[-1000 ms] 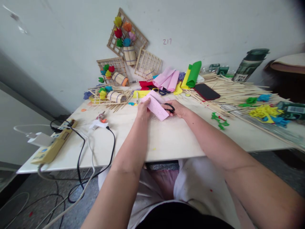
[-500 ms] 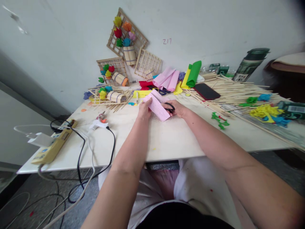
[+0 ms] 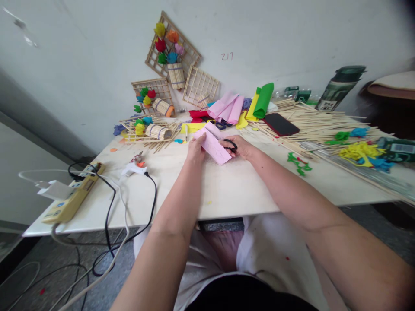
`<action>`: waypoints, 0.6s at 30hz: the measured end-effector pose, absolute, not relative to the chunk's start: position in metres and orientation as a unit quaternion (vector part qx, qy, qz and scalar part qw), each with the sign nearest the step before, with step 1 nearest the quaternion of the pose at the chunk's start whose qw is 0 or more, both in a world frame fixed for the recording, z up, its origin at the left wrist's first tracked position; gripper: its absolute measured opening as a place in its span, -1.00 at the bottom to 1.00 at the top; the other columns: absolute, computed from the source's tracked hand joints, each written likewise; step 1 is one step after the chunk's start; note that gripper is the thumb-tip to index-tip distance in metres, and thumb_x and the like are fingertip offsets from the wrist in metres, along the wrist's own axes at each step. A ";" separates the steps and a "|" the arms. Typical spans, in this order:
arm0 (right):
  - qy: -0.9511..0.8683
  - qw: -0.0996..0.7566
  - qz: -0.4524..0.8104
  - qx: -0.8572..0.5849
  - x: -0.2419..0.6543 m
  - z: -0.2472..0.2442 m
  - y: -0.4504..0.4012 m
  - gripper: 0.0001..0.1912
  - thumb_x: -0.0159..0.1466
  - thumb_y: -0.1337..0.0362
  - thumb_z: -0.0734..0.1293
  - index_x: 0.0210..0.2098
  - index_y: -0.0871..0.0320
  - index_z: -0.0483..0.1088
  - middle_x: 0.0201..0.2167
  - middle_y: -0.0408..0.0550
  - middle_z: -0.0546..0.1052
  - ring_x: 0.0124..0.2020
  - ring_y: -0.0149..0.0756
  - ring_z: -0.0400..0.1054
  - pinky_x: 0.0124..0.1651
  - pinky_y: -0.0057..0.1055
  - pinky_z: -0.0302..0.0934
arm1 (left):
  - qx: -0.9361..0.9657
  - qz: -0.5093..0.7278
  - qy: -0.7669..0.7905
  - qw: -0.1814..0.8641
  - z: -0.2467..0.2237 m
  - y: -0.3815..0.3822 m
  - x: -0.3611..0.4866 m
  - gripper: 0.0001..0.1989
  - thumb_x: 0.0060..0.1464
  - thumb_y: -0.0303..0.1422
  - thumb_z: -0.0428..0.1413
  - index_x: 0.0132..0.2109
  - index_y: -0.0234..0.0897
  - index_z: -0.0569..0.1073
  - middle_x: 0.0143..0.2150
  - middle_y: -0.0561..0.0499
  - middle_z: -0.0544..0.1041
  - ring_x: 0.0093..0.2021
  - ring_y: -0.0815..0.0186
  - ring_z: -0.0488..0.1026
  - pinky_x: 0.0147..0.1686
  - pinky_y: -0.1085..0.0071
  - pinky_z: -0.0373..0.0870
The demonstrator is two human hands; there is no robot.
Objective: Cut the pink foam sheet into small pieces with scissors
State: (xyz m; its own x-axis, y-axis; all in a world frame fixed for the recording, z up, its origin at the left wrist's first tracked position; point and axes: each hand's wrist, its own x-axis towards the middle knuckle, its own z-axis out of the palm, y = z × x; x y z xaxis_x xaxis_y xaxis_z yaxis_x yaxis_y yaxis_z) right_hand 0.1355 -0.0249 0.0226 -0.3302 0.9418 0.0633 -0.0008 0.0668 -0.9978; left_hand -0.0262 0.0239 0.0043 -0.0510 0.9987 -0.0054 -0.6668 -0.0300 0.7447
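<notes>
Over the middle of the table, my left hand (image 3: 196, 147) is closed on a sheet of pink paper (image 3: 214, 147), thumb on top near its left edge. Faint drawn lines show on the paper. My right hand (image 3: 240, 147) grips a pair of scissors (image 3: 231, 146) by their black handles. The blades point left into the paper, and the far part of the sheet stands slightly apart along them. Behind the hands lie a yellow paper strip (image 3: 193, 128) and folded pink paper (image 3: 227, 108).
On the left are a glue gun (image 3: 134, 169), a power strip (image 3: 76, 194) and loose cables. Bamboo lattices with paper flowers (image 3: 177, 52) lean on the wall. Wooden sticks (image 3: 311, 125), a phone (image 3: 281, 124), green rolled paper (image 3: 264, 101) and paper scraps (image 3: 361, 151) lie to the right.
Hardly anything differs. Both hands, the pink paper and the scissors have stayed almost in place, with at most a tiny shift to the left.
</notes>
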 end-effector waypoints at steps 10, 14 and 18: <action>-0.592 0.430 0.564 -0.383 0.135 0.022 -0.024 -0.61 0.06 0.06 0.44 -0.59 0.22 0.27 -0.78 -0.23 0.25 -0.81 -0.58 0.03 -0.80 -0.59 -0.15 | 0.281 0.661 0.296 0.629 0.004 0.025 -0.027 -0.70 -0.26 -0.47 0.33 -0.29 -0.28 0.47 -0.35 -0.01 0.58 -0.15 0.16 0.54 -0.08 0.29 0.46; -0.589 0.432 0.562 -0.388 0.133 0.023 -0.025 -0.62 0.06 0.08 0.45 -0.59 0.22 0.27 -0.79 -0.23 0.25 -0.81 -0.59 0.02 -0.81 -0.59 -0.16 | 0.280 0.664 0.295 0.628 0.003 0.026 -0.027 -0.71 -0.26 -0.49 0.33 -0.31 -0.26 0.47 -0.37 0.02 0.57 -0.17 0.19 0.53 -0.10 0.30 0.47; -0.589 0.431 0.555 -0.400 0.131 0.024 -0.026 -0.63 0.10 0.12 0.43 -0.61 0.21 0.25 -0.80 -0.24 0.24 -0.82 -0.59 0.01 -0.81 -0.59 -0.16 | 0.279 0.667 0.296 0.625 0.002 0.028 -0.027 -0.69 -0.27 -0.48 0.33 -0.30 -0.26 0.46 -0.38 0.03 0.56 -0.17 0.21 0.53 -0.11 0.31 0.46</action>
State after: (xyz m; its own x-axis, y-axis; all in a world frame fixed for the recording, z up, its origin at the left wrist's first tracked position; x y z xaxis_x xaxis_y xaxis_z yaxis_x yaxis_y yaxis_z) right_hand 0.1315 -0.0259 0.0241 -0.3087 0.9491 0.0631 -0.0070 0.0641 -0.9979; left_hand -0.0274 0.0276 0.0021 -0.0634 0.9980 0.0019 -0.6683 -0.0438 0.7426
